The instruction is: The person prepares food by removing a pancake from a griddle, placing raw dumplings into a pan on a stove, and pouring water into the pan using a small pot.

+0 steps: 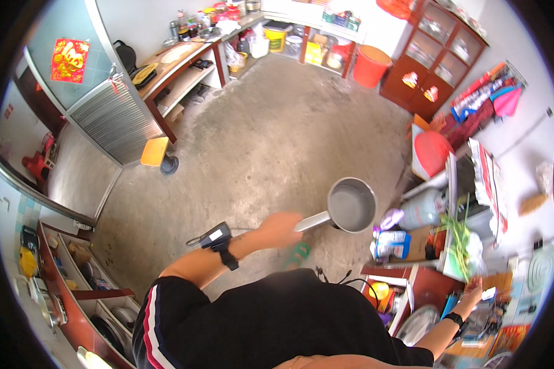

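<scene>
My left hand (281, 230) grips the long handle of a grey metal saucepan (352, 205) and holds it out over the floor in front of me. I look down into the pan's bowl, and it looks empty. A device with a black strap (216, 236) is on my left forearm. Far to the right, my right hand (474, 288) is at the counter beside long green vegetable stalks (461, 249) and a pale plastic bag (477, 251). It is small and blurred there, so whether its fingers hold anything is unclear.
A grey gas cylinder (422, 210) and a blue-white package (391, 244) stand at right. A yellow-topped stool (155, 151) is by the door (115, 115) at left. Open shelves (81, 281) with cookware line the lower left. A red bucket (370, 68) stands at the back.
</scene>
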Demonstrator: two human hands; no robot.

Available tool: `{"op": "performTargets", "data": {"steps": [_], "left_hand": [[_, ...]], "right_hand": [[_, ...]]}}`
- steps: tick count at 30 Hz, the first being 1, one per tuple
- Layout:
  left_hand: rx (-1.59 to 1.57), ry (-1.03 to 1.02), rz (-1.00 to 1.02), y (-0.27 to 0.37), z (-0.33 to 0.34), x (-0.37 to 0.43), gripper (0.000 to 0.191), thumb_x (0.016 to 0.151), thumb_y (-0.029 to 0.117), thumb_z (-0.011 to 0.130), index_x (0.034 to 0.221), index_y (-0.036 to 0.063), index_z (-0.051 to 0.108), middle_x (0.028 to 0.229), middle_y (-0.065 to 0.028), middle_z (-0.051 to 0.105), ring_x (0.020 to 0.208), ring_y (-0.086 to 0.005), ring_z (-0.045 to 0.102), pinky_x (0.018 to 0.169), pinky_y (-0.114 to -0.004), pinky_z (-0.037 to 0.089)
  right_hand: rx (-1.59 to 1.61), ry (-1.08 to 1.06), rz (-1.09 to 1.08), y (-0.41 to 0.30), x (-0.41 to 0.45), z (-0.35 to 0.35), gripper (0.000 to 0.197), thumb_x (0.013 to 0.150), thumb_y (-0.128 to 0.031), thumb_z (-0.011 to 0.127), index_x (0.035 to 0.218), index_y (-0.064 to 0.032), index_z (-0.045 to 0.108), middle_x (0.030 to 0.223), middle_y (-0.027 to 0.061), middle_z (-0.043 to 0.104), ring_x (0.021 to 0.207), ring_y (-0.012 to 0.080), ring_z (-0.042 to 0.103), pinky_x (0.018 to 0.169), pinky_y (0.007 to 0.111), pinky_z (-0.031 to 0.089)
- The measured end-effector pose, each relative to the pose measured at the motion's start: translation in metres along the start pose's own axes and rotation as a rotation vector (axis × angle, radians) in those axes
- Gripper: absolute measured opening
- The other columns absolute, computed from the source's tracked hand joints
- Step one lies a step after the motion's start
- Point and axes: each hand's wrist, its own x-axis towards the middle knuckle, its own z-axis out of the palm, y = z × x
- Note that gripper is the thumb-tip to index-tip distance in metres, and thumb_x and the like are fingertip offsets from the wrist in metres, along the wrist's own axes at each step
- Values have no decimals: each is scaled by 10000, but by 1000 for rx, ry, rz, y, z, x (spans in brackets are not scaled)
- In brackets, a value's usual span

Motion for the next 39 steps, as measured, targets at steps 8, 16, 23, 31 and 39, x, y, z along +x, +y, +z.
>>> {"op": "performTargets", "data": {"steps": [8,16,23,31,39], "left_hand": [[70,420,-384,-121,-130,91,280,751,272,656,887,27,637,775,-231,627,761,-413,618,674,-471,493],[138,528,-698,-222,-271,192,279,750,285,644,885,41,641,776,-223,640,784,-405,628,708,-481,499],[140,631,-738,-368,-389,297,278,743,274,645,871,27,650,777,-241,636,776,-415,626,710,-479,503],[34,672,-695,-505,-535,446,280,743,261,643,870,11,638,771,-246,630,771,-426,619,695,-481,502],[-47,749,-717,-619,-655,635,251,736,228,649,852,6,626,751,-237,624,751,-424,612,684,-479,492]], "right_hand": [[21,-424,295,197,115,489,303,895,-60,534,1191,-1,565,968,75,663,744,123,607,610,223,484],[-414,-1089,314,224,-51,945,254,883,-131,542,1116,-46,600,897,51,671,779,124,637,682,251,510],[-387,-1284,307,300,-39,1161,243,895,-156,538,1103,-54,610,919,51,673,795,132,637,742,255,498],[-534,-1041,369,313,9,1371,277,903,-180,528,1144,-60,594,955,36,669,868,140,626,802,277,484],[-508,-1086,368,389,74,1654,277,890,-136,519,1131,-13,577,951,96,670,812,168,638,755,277,518]]}}
